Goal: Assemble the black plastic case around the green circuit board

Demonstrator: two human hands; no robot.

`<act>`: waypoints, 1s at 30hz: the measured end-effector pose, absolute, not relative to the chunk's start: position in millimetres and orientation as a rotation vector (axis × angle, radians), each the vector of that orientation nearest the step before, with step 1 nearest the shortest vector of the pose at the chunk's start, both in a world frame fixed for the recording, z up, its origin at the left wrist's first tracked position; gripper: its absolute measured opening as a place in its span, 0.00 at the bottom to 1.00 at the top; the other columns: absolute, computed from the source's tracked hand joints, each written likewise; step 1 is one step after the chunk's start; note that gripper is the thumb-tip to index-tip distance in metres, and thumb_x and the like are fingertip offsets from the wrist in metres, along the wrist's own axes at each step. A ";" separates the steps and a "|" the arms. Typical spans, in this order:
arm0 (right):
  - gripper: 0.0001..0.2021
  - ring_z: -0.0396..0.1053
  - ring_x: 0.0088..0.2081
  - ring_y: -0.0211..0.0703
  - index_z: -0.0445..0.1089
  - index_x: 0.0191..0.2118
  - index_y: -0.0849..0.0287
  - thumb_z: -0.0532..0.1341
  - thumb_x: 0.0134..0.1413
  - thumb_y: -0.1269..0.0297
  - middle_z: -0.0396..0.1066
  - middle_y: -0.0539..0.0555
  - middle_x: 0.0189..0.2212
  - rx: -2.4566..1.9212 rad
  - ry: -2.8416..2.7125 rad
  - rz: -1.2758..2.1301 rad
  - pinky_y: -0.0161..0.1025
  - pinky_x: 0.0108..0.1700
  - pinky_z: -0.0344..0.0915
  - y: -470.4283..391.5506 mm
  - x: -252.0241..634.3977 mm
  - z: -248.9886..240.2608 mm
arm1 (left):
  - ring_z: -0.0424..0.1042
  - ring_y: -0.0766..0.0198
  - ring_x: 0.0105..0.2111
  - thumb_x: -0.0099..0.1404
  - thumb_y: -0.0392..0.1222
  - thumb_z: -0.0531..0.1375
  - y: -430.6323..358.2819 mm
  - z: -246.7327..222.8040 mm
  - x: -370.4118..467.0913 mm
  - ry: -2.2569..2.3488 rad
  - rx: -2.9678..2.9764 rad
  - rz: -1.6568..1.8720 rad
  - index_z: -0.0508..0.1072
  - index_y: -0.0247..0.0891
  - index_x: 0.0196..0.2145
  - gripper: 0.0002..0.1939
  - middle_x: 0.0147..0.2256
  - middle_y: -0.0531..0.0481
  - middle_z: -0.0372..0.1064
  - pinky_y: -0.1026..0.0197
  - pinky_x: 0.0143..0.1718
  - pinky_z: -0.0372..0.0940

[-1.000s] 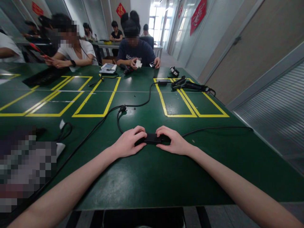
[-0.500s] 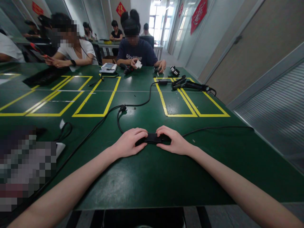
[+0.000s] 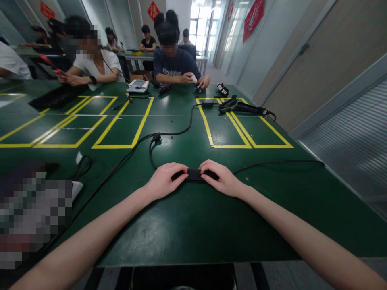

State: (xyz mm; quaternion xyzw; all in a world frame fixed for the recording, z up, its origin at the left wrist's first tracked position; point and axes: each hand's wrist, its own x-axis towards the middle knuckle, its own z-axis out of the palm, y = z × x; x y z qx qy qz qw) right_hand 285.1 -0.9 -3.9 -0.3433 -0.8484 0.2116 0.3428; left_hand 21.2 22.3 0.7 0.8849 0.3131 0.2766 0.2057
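A flat black power adapter (image 3: pixel 194 174) lies on the green table (image 3: pixel 187 225) in front of me. My left hand (image 3: pixel 165 181) grips its left end, fingers curled over the top. My right hand (image 3: pixel 220 178) holds its right end the same way. Only the middle of the adapter shows between my hands. A black cable (image 3: pixel 272 163) runs from the right end toward the table's right edge. Another black cable (image 3: pixel 151 155) loops away from the left end toward the middle of the table.
Yellow tape rectangles (image 3: pixel 121 121) mark the tabletop. Black tools and a small adapter (image 3: pixel 242 108) lie at the far right. Two people (image 3: pixel 175 66) sit at the far side handling small parts. A blurred item (image 3: pixel 30 213) and a cable coil (image 3: pixel 81 167) sit at my left.
My hands have closed in slightly on the adapter, covering more of it. The person opposite has shifted both hands to the right on the table.
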 end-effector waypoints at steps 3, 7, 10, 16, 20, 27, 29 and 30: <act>0.06 0.76 0.42 0.48 0.68 0.36 0.56 0.61 0.68 0.65 0.75 0.55 0.37 -0.975 -2.146 0.605 0.44 0.46 0.71 -1.3 283.8 -3.2 | 0.78 0.57 0.44 0.74 0.41 0.59 20.4 2.5 25.1 0.938 2.336 0.734 0.76 0.41 0.46 0.07 0.45 0.49 0.80 0.55 0.48 0.72; 0.05 0.76 0.42 0.48 0.73 0.43 0.56 0.65 0.65 0.62 0.77 0.55 0.39 -1.110 -2.123 0.600 0.46 0.46 0.71 -0.5 280.3 -4.8 | 0.76 0.55 0.48 0.73 0.42 0.61 20.6 2.9 31.7 1.036 2.276 0.676 0.74 0.40 0.57 0.16 0.47 0.46 0.78 0.53 0.50 0.72; 0.08 0.74 0.44 0.50 0.76 0.46 0.55 0.65 0.66 0.59 0.77 0.56 0.40 -1.174 -2.155 0.531 0.49 0.47 0.72 0.0 278.9 -6.6 | 0.73 0.54 0.50 0.75 0.47 0.60 22.0 1.2 34.7 1.082 2.368 0.640 0.78 0.39 0.53 0.14 0.48 0.44 0.76 0.49 0.54 0.70; 0.08 0.73 0.45 0.49 0.74 0.46 0.56 0.64 0.67 0.60 0.75 0.58 0.42 -0.988 -2.224 0.412 0.47 0.46 0.73 -6.2 279.0 -4.8 | 0.73 0.53 0.47 0.73 0.54 0.63 15.1 3.4 33.7 1.092 2.492 0.564 0.77 0.37 0.53 0.19 0.49 0.44 0.74 0.51 0.50 0.70; 0.07 0.73 0.44 0.49 0.71 0.48 0.57 0.63 0.67 0.62 0.74 0.59 0.44 -0.818 -2.296 0.209 0.45 0.44 0.73 -13.3 274.4 -6.3 | 0.73 0.56 0.40 0.72 0.53 0.64 6.9 4.8 32.4 0.960 2.628 0.603 0.76 0.37 0.45 0.16 0.40 0.47 0.74 0.55 0.42 0.66; 0.11 0.72 0.36 0.47 0.71 0.48 0.59 0.61 0.71 0.56 0.74 0.57 0.35 -0.857 -2.397 0.127 0.42 0.37 0.70 -12.0 270.2 -4.2 | 0.71 0.57 0.36 0.75 0.56 0.59 12.0 0.2 31.3 0.834 2.721 0.747 0.73 0.38 0.39 0.17 0.35 0.48 0.74 0.55 0.40 0.62; 0.12 0.73 0.38 0.48 0.71 0.50 0.60 0.60 0.71 0.57 0.75 0.58 0.37 -0.845 -2.421 0.133 0.43 0.38 0.71 -10.7 272.4 -1.8 | 0.71 0.57 0.36 0.74 0.56 0.61 14.8 -0.7 30.2 0.821 2.723 0.750 0.74 0.38 0.39 0.17 0.35 0.48 0.74 0.56 0.40 0.62; 0.12 0.73 0.38 0.48 0.71 0.52 0.60 0.60 0.72 0.58 0.75 0.58 0.38 -0.832 -2.437 0.146 0.43 0.39 0.71 -10.3 273.9 -0.6 | 0.71 0.57 0.36 0.74 0.56 0.62 16.0 -0.5 29.3 0.815 2.719 0.745 0.74 0.38 0.40 0.17 0.35 0.48 0.74 0.56 0.40 0.62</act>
